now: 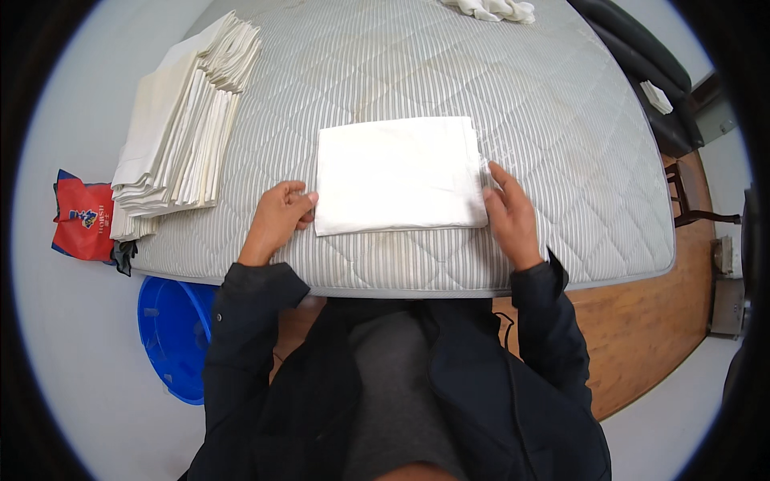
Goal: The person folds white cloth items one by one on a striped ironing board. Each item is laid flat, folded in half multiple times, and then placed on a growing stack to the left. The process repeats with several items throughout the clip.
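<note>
A folded white cloth [397,174] lies flat on a striped, quilted mattress [391,264] in front of me. At the cloth's left edge is my left hand [280,213], its fingers curled and the thumb tip touching or very near the edge. My right hand [512,210] is at the opposite edge, with thumb and forefinger apart and the thumb by the cloth's side; whether it pinches any fabric is not clear. Stacks of folded white cloths [174,132] stand on the left of the mattress.
Crumpled white fabric [490,9] lies at the mattress's far edge. A red and blue bag [84,219] sits at the left, above a blue plastic tub [174,337]. On the right are a black sofa [643,54] bearing a small white stack [656,97], and a wooden chair [686,192].
</note>
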Motion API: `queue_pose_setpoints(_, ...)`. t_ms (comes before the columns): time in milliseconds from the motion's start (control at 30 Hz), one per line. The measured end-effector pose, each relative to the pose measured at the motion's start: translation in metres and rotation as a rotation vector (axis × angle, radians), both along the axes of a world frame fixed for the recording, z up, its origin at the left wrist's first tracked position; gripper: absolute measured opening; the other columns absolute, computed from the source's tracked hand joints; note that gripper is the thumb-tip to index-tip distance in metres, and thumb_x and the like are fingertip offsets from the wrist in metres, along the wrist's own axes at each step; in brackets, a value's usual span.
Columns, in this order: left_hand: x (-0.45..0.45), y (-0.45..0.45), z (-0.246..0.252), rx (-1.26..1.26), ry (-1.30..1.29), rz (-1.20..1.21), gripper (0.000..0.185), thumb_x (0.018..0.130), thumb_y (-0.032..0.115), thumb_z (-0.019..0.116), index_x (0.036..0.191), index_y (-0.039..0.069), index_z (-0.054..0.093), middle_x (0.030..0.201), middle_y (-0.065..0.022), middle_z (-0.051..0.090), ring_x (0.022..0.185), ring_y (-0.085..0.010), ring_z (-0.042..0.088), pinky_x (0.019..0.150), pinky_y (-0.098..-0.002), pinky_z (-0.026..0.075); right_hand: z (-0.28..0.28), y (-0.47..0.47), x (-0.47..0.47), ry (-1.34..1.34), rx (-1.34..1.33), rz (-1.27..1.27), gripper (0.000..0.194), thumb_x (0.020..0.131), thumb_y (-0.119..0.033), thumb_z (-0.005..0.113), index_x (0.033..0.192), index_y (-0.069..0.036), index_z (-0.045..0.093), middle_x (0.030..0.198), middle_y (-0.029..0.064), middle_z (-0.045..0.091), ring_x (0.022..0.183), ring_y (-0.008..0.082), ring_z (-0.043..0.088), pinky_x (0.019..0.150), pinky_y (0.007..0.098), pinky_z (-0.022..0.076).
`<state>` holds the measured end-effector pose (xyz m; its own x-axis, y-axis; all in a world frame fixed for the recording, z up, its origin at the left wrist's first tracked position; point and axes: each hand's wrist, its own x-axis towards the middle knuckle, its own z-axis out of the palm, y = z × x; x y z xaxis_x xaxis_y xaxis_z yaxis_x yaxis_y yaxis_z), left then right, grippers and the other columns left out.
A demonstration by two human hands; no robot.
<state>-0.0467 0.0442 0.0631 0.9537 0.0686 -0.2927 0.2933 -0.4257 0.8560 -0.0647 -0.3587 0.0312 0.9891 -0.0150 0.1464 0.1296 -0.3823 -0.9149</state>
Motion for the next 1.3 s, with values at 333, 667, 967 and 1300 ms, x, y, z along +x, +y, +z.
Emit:
queue_pose_setpoints(333, 0.064, -0.017, -0.014, -0.16, 0.312, -0.068, 0.067, 0.098, 0.038, 0.075, 0.132, -0.018, 0.058, 0.113, -0.0259, 0.072, 0.097, -0.0257, 0.072, 0.081, -0.0352, 0.058, 0.011, 0.008, 0.085, 0.358, 0.101, -0.082, 0.066, 0.098, -0.035, 0.073, 0.14, 0.013, 0.056, 0.114, 0.0184, 0.071, 0.094, 0.0206, 0.068, 0.083, 0.0335, 0.0556)
queue_pose_setpoints(667, 0.014, -0.026, -0.01, -0.461, 0.042, -0.033, 0.052, 0.105, 0.029, 0.069, 0.128, -0.016, 0.06, 0.112, -0.0245, 0.074, 0.097, -0.024, 0.074, 0.084, -0.033, 0.059, 0.006, -0.001, 0.057, 0.162, 0.297, 0.059, 0.037, 0.099, -0.016, 0.071, 0.123, 0.011, 0.062, 0.093, 0.0107, 0.071, 0.08, 0.0137, 0.067, 0.071, 0.0297, 0.0548)
queue_pose_setpoints(967, 0.008, -0.016, -0.022, -0.062, 0.073, -0.126, 0.052, 0.101, 0.026, 0.074, 0.127, -0.016, 0.061, 0.108, -0.0252, 0.075, 0.088, -0.0249, 0.075, 0.08, -0.0331, 0.059, 0.025, 0.01, 0.034, -0.078, -0.618, -0.082, 0.046, 0.094, -0.017, 0.075, 0.131, 0.007, 0.061, 0.119, 0.0246, 0.069, 0.103, 0.0385, 0.07, 0.088, 0.0437, 0.0575)
queue_pose_setpoints(1300, -0.005, -0.005, -0.03, -0.44, 0.188, -0.009, 0.047, 0.097, 0.025, 0.079, 0.12, -0.014, 0.065, 0.102, -0.0203, 0.074, 0.088, -0.0219, 0.073, 0.08, -0.0318, 0.059, -0.021, 0.076, 0.021, -0.351, -0.811, 0.274, 0.067, 0.097, -0.04, 0.071, 0.149, 0.0, 0.054, 0.161, 0.0265, 0.043, 0.153, 0.0457, 0.033, 0.124, 0.0605, 0.0258)
